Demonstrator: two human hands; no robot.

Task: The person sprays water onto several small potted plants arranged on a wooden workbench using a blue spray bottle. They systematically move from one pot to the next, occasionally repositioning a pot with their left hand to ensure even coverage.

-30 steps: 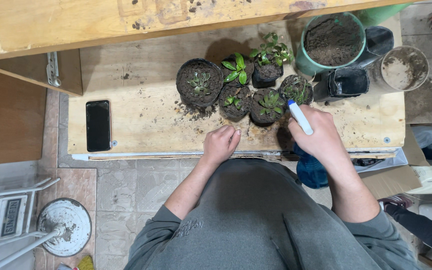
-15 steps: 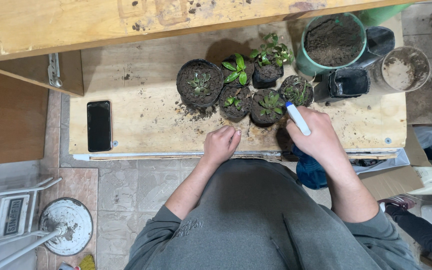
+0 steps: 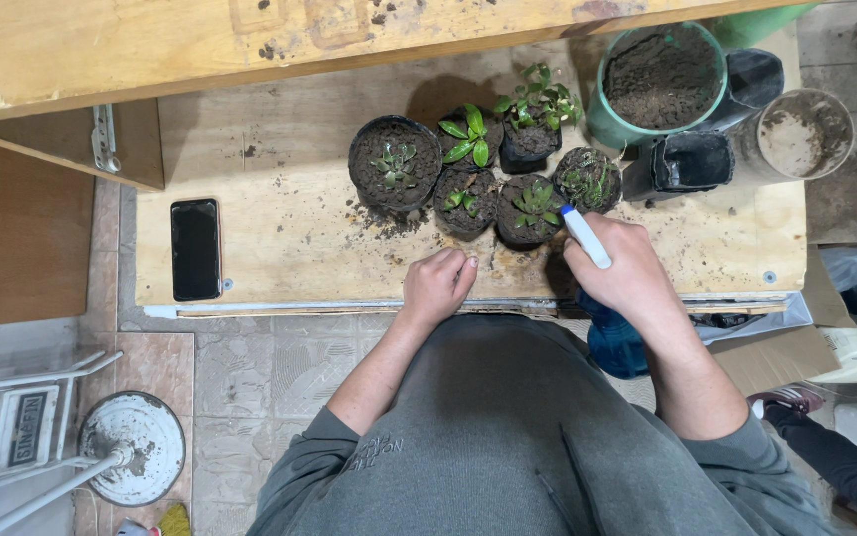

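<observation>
Two hands are ours: our right hand [image 3: 632,273] wraps the blue spray bottle [image 3: 607,333], white nozzle tip just short of the small black potted succulent [image 3: 531,208] ahead, while our curled left hand [image 3: 438,286] rests nearby.

Place: I read it as a home potting corner.
Bench: soil-strewn plywood board [image 3: 280,238] ahead of my hands.
Stock: small potted seedlings [image 3: 468,194], soil-filled green pot [image 3: 662,79].
Floor: worn tiles [image 3: 240,367] below.
</observation>
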